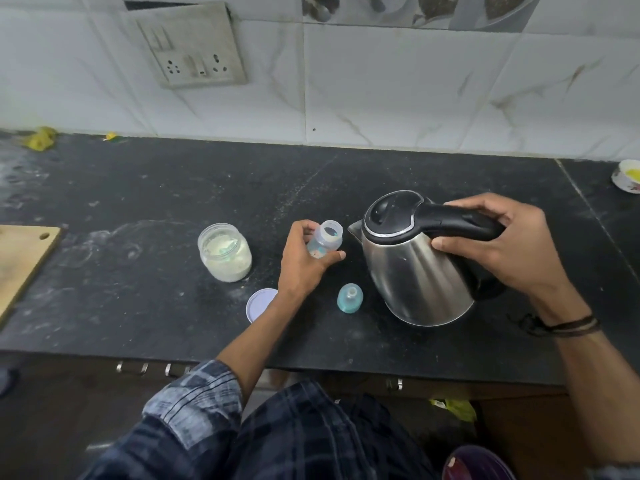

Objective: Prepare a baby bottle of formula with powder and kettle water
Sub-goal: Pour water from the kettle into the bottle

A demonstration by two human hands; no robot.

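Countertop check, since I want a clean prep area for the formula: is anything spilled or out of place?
Yes. White powdery smears dust the black countertop, mostly left of the open powder jar. Yellow scraps lie by the wall, far left.

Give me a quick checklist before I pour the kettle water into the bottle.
1. Bottle open, teat off: ok.
2. Left hand steadying bottle: ok.
3. Right hand gripping kettle handle: ok.
4. Spout facing bottle: ok, beside the mouth but not yet over it.
5. Kettle lid closed: ok.
6. Powder in bottle: cannot tell; the jar stands open, its lid on the counter.
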